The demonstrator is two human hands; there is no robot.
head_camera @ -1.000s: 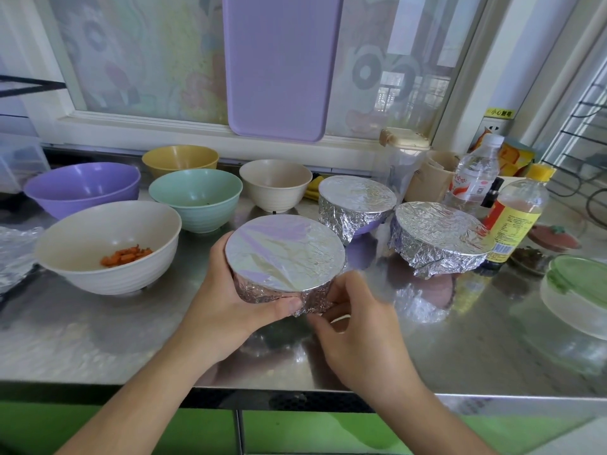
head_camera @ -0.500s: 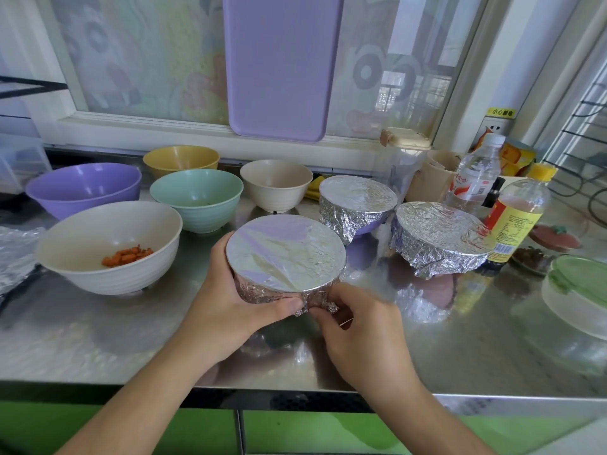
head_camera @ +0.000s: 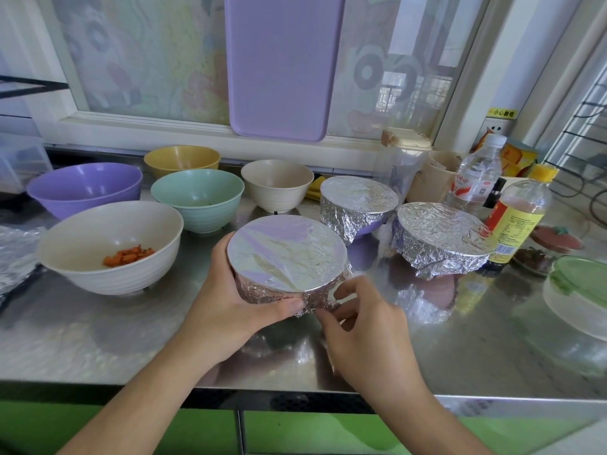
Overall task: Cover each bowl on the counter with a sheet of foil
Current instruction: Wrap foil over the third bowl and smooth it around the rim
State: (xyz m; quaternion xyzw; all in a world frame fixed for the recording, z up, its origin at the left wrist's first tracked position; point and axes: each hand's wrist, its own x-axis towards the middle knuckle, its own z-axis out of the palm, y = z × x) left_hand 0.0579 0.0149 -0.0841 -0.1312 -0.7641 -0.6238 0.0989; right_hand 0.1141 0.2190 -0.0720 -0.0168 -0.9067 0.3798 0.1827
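Where the brushed-steel surface runs beneath a frosted window with cartoon film, a lilac cutting board leans upright against the glass. Near the front edge sits the foil-covered bowl, round, its flat foil top tilted slightly toward the camera, smooth and mirror-like on top, crumpled at the sides. The left hand curls round its left side, thumb pressed on the foil skirt; the right hand pinches the crinkled foil edge at the lower right rim. Behind and to the right stand two more foil-wrapped bowls, close together. To the left, uncovered: a ribbed cream bowl holding orange diced pieces, a purple bowl, a mint bowl, a yellow bowl and a small beige bowl. Loose foil lies at the far left.
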